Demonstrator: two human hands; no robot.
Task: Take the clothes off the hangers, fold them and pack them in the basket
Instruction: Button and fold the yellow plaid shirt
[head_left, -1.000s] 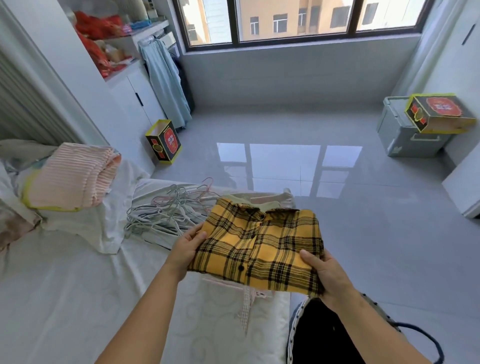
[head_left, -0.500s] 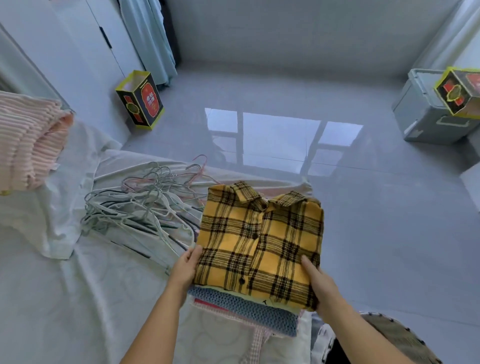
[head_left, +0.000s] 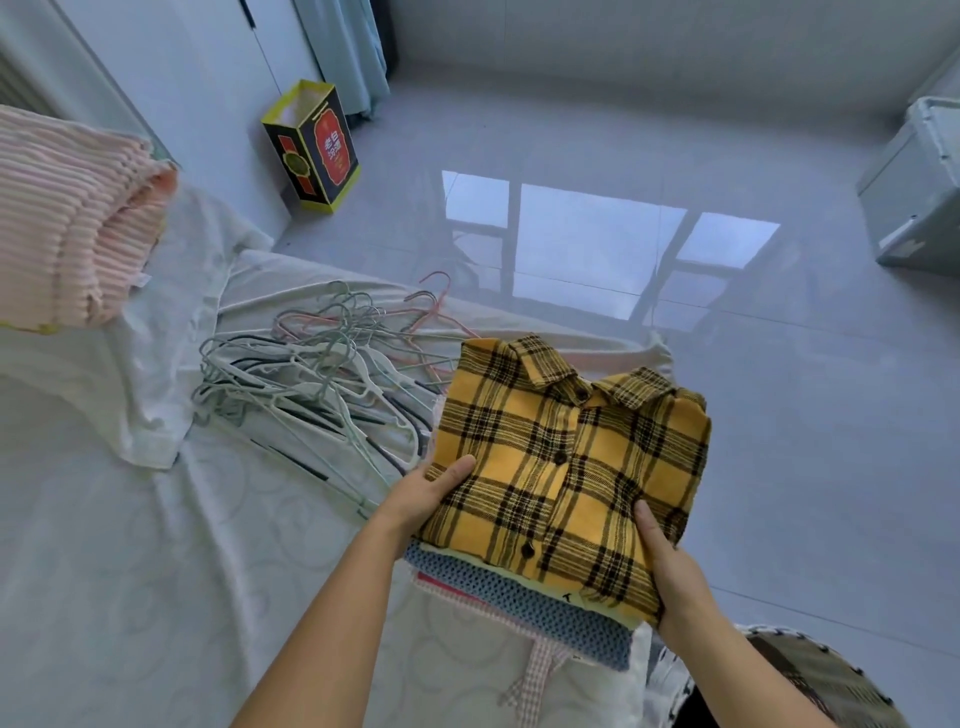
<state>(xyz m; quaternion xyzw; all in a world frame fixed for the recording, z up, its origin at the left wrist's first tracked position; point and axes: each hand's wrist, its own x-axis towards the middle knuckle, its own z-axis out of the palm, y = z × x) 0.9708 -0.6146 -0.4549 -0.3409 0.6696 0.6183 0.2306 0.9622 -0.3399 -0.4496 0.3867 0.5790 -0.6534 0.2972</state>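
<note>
A folded yellow plaid shirt (head_left: 566, 467) lies on top of a small pile of folded clothes (head_left: 519, 597) at the bed's near right corner. My left hand (head_left: 426, 493) grips the shirt's left edge, thumb on top. My right hand (head_left: 670, 577) grips its lower right corner. Under the shirt show a blue knit piece and a pink checked piece. The basket (head_left: 810, 675) peeks in at the bottom right, beside the bed; its inside is mostly hidden by my right arm. A heap of empty hangers (head_left: 322, 379) lies on the bed to the left of the pile.
A folded pink striped blanket (head_left: 67, 218) and a white garment (head_left: 161, 364) lie on the bed at left. A yellow and black box (head_left: 311, 145) stands on the tiled floor by the wall. A grey storage bin (head_left: 919, 187) sits at far right.
The shirt has come down from mid-air onto the pile of folded clothes. My head has tilted downward, so the window has left the view.
</note>
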